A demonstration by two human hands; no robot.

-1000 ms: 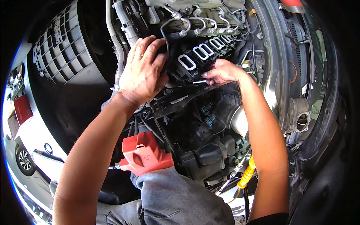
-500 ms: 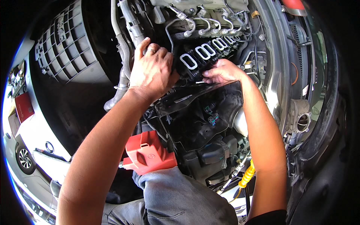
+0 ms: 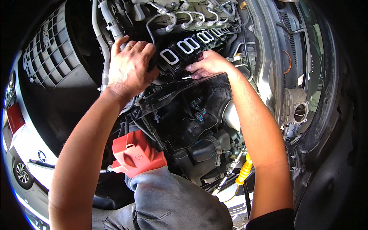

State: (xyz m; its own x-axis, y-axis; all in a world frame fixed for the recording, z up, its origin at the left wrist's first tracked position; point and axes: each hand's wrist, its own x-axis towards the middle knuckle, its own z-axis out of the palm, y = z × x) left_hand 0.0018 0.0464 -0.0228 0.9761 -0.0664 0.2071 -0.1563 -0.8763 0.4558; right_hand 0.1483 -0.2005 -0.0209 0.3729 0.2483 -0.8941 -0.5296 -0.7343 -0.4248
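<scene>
A black plastic intake manifold [image 3: 178, 67] with pale oval gaskets around its ports sits tilted in the engine bay, below the metal fuel lines [image 3: 186, 23]. My left hand [image 3: 132, 67] is closed around its left end, with the fingers bent over and the thumb on the near side. At its near edge my right hand [image 3: 207, 64] is closed, thumb and fingers on the manifold's underside. The right fingertips are partly hidden there. A small pale rod-like piece [image 3: 186, 77] shows just below these fingers.
A black plastic tray [image 3: 180, 103] lies in front of the manifold. A red plastic cover [image 3: 138, 155] sits by my leg. On the right are a metal throttle body [image 3: 296, 105] and a yellow coiled cord [image 3: 244, 172]. Hoses [image 3: 109, 19] run along the left.
The whole view has shifted, so everything sits further left and slightly higher. Both hands keep their places on the manifold, which shows slightly more of its left end.
</scene>
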